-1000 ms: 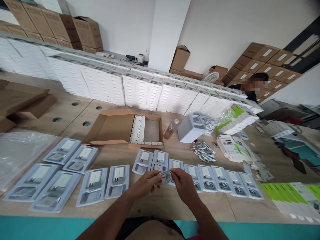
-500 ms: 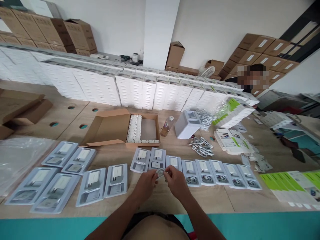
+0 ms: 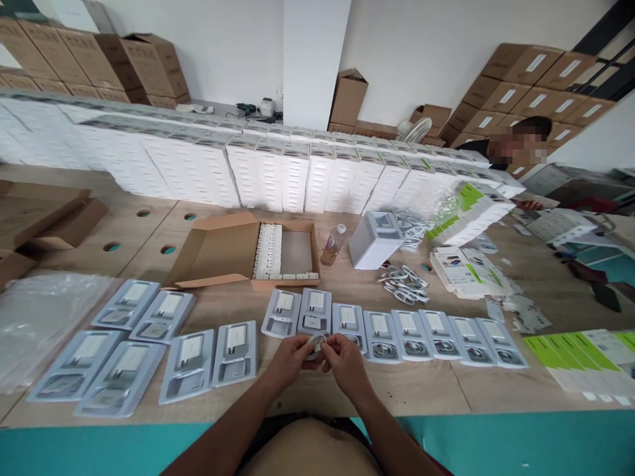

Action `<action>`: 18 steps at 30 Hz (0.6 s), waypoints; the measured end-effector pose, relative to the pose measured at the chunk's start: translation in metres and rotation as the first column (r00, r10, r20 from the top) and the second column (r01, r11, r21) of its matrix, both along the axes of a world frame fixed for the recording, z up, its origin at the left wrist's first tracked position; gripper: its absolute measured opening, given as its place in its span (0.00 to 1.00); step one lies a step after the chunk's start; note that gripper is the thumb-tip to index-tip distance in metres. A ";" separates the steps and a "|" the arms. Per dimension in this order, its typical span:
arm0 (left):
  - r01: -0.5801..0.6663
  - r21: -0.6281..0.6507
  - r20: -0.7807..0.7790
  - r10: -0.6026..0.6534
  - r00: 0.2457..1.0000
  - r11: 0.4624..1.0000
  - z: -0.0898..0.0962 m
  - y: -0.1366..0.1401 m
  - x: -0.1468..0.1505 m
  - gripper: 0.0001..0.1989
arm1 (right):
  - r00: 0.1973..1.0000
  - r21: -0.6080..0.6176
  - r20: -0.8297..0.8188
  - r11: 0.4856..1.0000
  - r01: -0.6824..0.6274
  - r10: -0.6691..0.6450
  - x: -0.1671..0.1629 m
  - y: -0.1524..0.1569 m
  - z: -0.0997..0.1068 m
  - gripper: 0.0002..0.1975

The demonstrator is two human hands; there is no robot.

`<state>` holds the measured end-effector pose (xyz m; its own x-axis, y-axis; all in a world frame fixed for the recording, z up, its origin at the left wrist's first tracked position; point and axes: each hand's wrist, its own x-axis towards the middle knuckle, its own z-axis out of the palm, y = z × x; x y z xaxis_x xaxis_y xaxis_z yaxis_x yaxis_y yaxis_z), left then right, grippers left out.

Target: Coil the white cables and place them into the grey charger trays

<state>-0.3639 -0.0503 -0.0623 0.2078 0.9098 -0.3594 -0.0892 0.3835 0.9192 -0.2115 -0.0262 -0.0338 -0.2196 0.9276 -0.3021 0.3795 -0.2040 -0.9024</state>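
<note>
Between my two hands is a coiled grey-white cable [image 3: 318, 340], held above the table's near edge. My left hand [image 3: 292, 360] is closed round the coil's left side. Fingers of my right hand [image 3: 344, 362] pinch the coil from the right. Just beyond them stands a row of plastic trays, each with a white charger. One tray [image 3: 314, 301] behind my left hand has a charger on top and a small flat piece below. The tray [image 3: 381, 324] right of my hands holds a charger and a coiled cable, as do several trays farther right.
More trays [image 3: 233, 357] lie to the left beside clear plastic bags [image 3: 47, 324]. Behind the row are an open carton [image 3: 297, 254], a bottle [image 3: 333, 246], stacked trays [image 3: 376, 244] and loose cables [image 3: 404, 285]. Stacked white boxes [image 3: 258, 175] line the back; a person [image 3: 520, 142] is beyond them.
My hands have drawn closer together round the cable, and the coil looks more compact. The view has shifted slightly. At the far right, the other person's hand now shows.
</note>
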 end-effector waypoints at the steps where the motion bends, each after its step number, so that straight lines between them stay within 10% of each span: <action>1: 0.017 0.004 -0.033 -0.017 0.999 1.000 -0.001 0.000 -0.002 0.21 | 0.993 0.095 0.115 0.995 -0.004 -0.007 0.002 -0.001 0.000 0.09; 4: 0.086 0.054 -0.173 -0.075 0.982 0.995 -0.001 -0.002 -0.012 0.18 | 0.937 0.280 0.350 0.956 -0.083 -0.021 0.008 -0.001 0.002 0.10; 11: 0.326 0.283 -0.471 -0.166 0.867 0.902 0.010 0.006 -0.029 0.13 | 0.846 0.227 0.401 0.857 -0.464 0.352 0.025 0.023 -0.010 0.06; 18: 0.335 0.398 -0.795 0.139 0.591 0.854 -0.019 0.038 -0.037 0.24 | 0.725 0.375 0.652 0.736 -0.564 0.223 0.011 0.074 -0.047 0.08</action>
<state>-0.4005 -0.0123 -0.0808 0.1631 0.9861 0.0323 0.7507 -0.1453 0.6444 -0.2001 0.0480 -0.0807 -0.5626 0.8267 0.0056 0.7474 0.5115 -0.4239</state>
